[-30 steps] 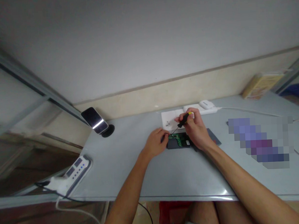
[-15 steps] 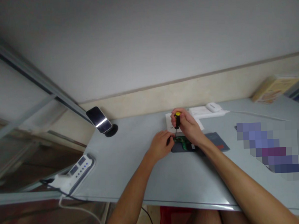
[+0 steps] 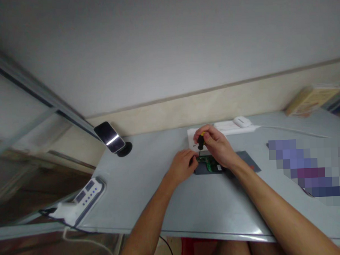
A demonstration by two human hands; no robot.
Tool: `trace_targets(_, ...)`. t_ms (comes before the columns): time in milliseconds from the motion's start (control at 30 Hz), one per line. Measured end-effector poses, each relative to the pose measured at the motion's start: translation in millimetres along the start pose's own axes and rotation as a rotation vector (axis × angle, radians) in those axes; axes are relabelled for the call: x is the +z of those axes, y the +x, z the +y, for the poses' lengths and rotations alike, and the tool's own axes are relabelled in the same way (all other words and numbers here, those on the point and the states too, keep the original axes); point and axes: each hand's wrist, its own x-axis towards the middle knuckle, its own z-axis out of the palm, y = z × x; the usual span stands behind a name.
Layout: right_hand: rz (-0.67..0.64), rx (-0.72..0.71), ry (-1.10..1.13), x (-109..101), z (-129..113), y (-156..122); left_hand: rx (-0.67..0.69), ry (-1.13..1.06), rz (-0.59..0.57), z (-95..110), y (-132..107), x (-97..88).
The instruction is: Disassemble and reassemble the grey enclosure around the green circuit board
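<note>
My right hand (image 3: 218, 146) is closed around a screwdriver (image 3: 200, 141) with a black and yellow handle. Its thin shaft points down to the left end of a green circuit board (image 3: 208, 163) in a dark casing; whether the tip sits in a screw is too small to tell. My left hand (image 3: 183, 165) grips the left end of this board and casing, fingers curled over it. Below the board lies a dark grey mat (image 3: 249, 161), its right part showing past my right wrist. A white sheet or box (image 3: 191, 136) lies just behind my hands.
A phone (image 3: 110, 137) leans on a round black stand at the back left. Nearer, a white power strip (image 3: 87, 198) with cables lies by the left edge. Another white power strip (image 3: 237, 130) runs along the wall. A yellowish box (image 3: 312, 100) stands back right; a blurred-out item (image 3: 304, 166) lies right.
My right hand has shifted its grip on the screwdriver, fingers now nearer the handle's top and the yellow end tilted right. The left hand stays on the board. The view has shifted slightly.
</note>
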Motion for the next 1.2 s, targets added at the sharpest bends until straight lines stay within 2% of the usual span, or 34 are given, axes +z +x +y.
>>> trace_targets(100, 0.009, 0.033, 0.074, 3, 1, 0, -0.001, -0.003, 0.003, 0, 0, -0.2)
trace_targets(267, 0.192, 0.04, 0.223, 13, 5, 5, -0.001, -0.009, 0.011, 0, 0, -0.9)
trace_targets(333, 0.223, 0.025, 0.264, 12, 7, 7, 0.002, -0.011, 0.014, 0, 0, -0.6)
trace_targets(433, 0.194, 0.027, 0.274, 7, 6, 7, 0.005, -0.019, 0.023, -1, 0, 0.7)
trace_targets(700, 0.041, 0.061, 0.082, -8, -6, 3, 0.011, -0.034, 0.038, -2, 0, 2.1)
trace_targets(767, 0.054, 0.072, 0.134, -6, -5, 4, 0.011, -0.041, 0.031, -2, 0, 1.4)
trace_targets(900, 0.177, 0.058, 0.312, 1, 2, 9, 0.004, -0.043, 0.024, -2, 0, 0.8)
trace_targets(1000, 0.242, 0.051, 0.355, 1, 5, 11, -0.002, -0.036, 0.02, -1, 0, 1.1)
trace_targets(1200, 0.153, 0.057, 0.218, -7, -2, 8, 0.006, -0.033, 0.023, -1, 0, 1.2)
